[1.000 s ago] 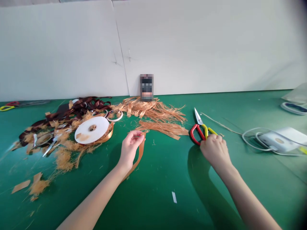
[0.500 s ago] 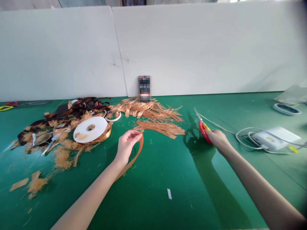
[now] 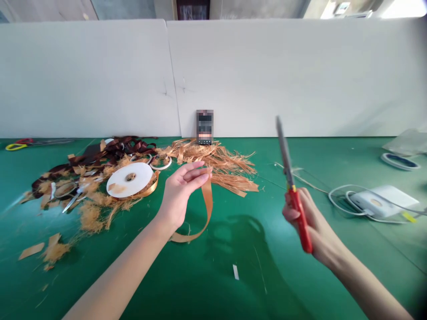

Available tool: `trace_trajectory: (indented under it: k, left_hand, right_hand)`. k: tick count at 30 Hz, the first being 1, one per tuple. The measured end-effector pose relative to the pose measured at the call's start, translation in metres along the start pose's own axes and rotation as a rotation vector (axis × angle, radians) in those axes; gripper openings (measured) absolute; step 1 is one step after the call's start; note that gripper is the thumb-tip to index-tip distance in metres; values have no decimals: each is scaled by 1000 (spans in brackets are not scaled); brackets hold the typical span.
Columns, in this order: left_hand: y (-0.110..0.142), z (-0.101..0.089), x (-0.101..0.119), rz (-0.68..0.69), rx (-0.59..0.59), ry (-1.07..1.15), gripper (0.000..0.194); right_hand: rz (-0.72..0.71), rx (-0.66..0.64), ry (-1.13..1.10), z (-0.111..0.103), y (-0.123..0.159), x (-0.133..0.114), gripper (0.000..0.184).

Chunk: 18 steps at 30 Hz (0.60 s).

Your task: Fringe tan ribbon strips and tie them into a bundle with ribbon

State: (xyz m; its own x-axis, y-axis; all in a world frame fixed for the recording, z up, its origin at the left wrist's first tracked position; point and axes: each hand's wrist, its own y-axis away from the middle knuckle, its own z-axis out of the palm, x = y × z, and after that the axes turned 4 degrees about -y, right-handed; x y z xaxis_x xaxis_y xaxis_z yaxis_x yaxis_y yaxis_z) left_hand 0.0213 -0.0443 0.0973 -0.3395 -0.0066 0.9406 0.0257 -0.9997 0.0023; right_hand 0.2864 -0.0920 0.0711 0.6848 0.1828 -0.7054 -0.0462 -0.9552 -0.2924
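Overall, a green tabletop (image 3: 187, 284) bears a white spool (image 3: 133, 186), with white panels (image 3: 293, 75) standing upright behind it. Beyond and left of the spool lies a tangle of dark brown ribbon (image 3: 115, 152); tan strips (image 3: 220, 158), many frayed, spread to its right. Well right of the spool, a person's right hand (image 3: 314, 215) wraps its fingers around the red handles of a pair of scissors (image 3: 296, 204), held above the surface with the blades pointing up, seen edge-on; whether they are parted cannot be told. Just right of the spool, the left hand (image 3: 178, 192) pinches the end of a tan ribbon (image 3: 208, 202) between thumb and fingers, the length curving below. A phone (image 3: 204, 127) stands behind and right of the spool. A small white slip (image 3: 235, 272) lies in front and to the right of the spool.
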Motion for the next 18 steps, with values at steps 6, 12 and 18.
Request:
trace_trajectory:
  k: [6,12,18]
  left_hand:
    - [2,7,5,5,-8,56,26]
    - [6,9,3,-29,44,90,24]
    - [6,10,-3,-25,78,94,25]
  right_hand:
    - [-138,-274,256,7,23,-35,38]
    - [-178,-287,358,22,27,-34,43]
    - [-165,-262,395,30,26,-35,48]
